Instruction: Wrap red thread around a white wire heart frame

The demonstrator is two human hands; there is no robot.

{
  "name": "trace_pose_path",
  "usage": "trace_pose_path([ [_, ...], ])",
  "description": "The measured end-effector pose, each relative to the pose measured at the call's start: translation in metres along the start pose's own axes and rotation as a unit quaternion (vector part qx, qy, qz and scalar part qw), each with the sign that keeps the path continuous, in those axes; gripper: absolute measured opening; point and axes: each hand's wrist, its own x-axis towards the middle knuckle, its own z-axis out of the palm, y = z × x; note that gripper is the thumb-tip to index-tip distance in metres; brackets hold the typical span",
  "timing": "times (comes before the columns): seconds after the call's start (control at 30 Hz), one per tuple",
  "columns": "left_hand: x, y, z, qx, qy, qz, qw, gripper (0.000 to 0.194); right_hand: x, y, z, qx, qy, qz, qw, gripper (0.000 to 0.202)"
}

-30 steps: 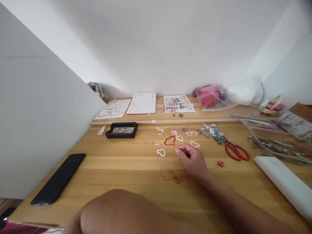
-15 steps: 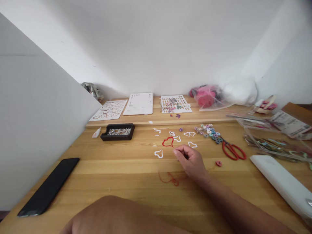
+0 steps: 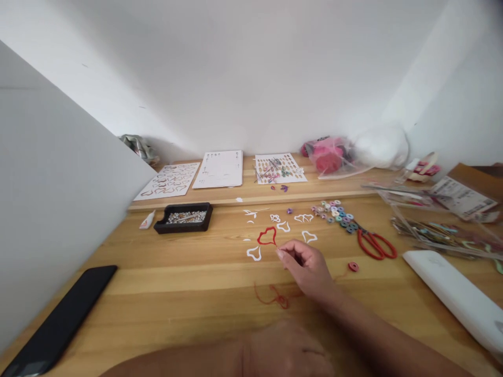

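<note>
1. Heart outline in red [image 3: 275,235], open in the middle, lies just beyond the fingertips of the right hand [image 3: 307,264], ahead of them and to their left.
2. Its long axis appears to slant, with the pointed end at lower right, towards the fingers, and the lobes facing away.
3. Thumb and index finger of this hand are pinched narrowly at that pointed end; whether they grip the tip itself or a short strand coming off it is too small to tell. Nor can I tell whether the outline touches the wooden table [image 3: 188,303].
4. The left hand [image 3: 291,348] is blurred at the lower middle, nearer the body and well apart from the outline; I cannot tell how its fingers stand. The right is clearly the closer one.
5. Between the two hands lies a loose tangle of red thread [image 3: 282,300]. A strand runs from it towards the right wrist, and another shows beyond, by the red bobbin [image 3: 353,267].
6. A white heart-shaped cutout [image 3: 257,257] lies just below the red outline. Off to the right are red-handled scissors [image 3: 375,246], beside a cluster of coloured bobbins [image 3: 341,213].
</note>
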Motion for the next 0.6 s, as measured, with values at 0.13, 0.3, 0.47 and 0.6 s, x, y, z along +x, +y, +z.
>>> trace_pose_path([
  [0.13,-0.007,-0.01,0.009,0.017,0.089,0.019,0.996,0.027,0.001,-0.002,0.001,0.063,-0.005,0.032,0.998,0.025],
  [0.3,-0.001,-0.01,-0.018,-0.18,0.243,-0.293,0.907,0.036,0.001,-0.01,0.0,0.102,0.025,0.04,0.994,0.025],
  [0.47,0.005,-0.037,-0.038,-0.396,0.449,-0.459,0.656,0.037,-0.005,-0.012,-0.001,0.044,0.055,-0.016,0.997,0.023],
  [0.6,0.004,-0.045,-0.036,-0.428,0.495,-0.431,0.622,0.039,-0.009,-0.01,0.001,-0.002,0.021,-0.02,1.0,0.021],
])
